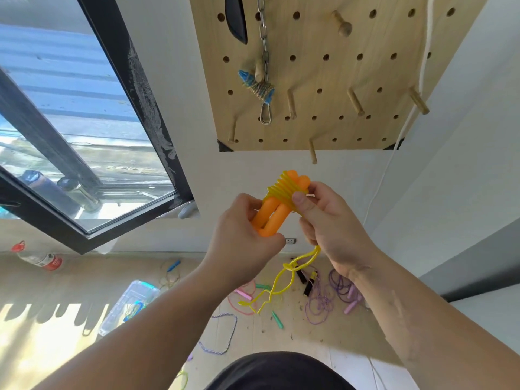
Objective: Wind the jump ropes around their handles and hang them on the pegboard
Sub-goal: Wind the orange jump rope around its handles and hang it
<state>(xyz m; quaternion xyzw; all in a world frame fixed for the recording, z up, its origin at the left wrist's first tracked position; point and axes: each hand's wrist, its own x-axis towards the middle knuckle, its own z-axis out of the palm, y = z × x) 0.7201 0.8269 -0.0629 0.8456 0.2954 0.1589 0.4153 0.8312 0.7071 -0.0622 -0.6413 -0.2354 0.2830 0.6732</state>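
Two orange handles (271,218) lie side by side, gripped at their lower end by my left hand (242,240). Several turns of yellow rope (282,190) are wound round their upper part. My right hand (326,220) pinches the rope against the handles with its thumb on the coils. The loose yellow rope end (281,285) hangs in kinked loops below my right hand. Above on the wall is the wooden pegboard (332,80) with several pegs; a wound blue-and-tan rope (257,84) hangs on one peg (259,70).
A metal chain with a carabiner (264,60) hangs on the board. A white cord (422,80) runs down its right side. On the floor lie purple (329,294), pink (242,296), black-handled (308,280) ropes, a plastic box (129,305) and a bottle (39,258). An open window (92,130) is left.
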